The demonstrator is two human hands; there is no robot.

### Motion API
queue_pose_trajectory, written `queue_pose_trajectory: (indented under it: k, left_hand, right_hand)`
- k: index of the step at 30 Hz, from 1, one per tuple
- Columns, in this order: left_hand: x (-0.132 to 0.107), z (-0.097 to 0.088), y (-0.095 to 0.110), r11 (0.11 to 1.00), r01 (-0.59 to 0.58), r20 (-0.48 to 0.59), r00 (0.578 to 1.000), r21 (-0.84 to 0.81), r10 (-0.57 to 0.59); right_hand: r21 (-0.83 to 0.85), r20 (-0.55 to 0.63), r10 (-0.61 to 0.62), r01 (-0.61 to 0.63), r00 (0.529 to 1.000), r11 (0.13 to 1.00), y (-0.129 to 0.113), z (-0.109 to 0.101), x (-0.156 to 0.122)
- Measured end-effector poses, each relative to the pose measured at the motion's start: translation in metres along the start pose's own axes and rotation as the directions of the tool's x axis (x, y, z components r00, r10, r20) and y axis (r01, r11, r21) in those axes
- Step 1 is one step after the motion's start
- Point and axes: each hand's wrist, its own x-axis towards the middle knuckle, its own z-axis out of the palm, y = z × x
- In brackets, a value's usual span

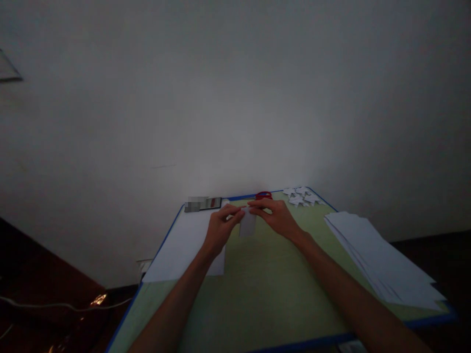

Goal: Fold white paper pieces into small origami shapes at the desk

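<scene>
Between my two hands a small white piece of paper (248,223) is held up over the green table (268,289), its lower part hanging down. My left hand (222,223) pinches its upper left corner between thumb and fingers. At the upper right corner my right hand (275,215) grips it the same way, fingertips close to the left ones. Whether the top edge is folded is too small to tell. Just behind my right hand lie red-handled scissors (263,195), partly covered by the fingers.
A white sheet (184,245) lies on the left, with a phone (213,203) at its far end. Several white paper stars (301,196) rest at the back right. A stack of white paper (379,257) spreads along the right edge. Behind the table rises a wall (235,98).
</scene>
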Motion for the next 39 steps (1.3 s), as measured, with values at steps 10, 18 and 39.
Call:
queue_pose_trajectory:
  k: [10, 18, 39]
  left_hand:
    - [0.000, 0.003, -0.001, 0.993, -0.092, -0.059, 0.994, 0.076, 0.097]
    - [-0.002, 0.007, -0.008, 0.830, -0.391, -0.045, 0.895, 0.398, 0.443]
    - [-0.008, 0.010, 0.001, 0.940, -0.136, -0.174, 0.965, 0.312, 0.198]
  right_hand:
    - [-0.013, 0.008, -0.009, 0.009, 1.000, 1.000, 0.000, 0.002, -0.001]
    - [-0.127, 0.042, -0.177, 0.181, 0.983, 0.975, -0.001, 0.005, -0.001]
    - [0.168, -0.049, 0.155, -0.145, 0.987, 0.975, -0.003, 0.024, -0.004]
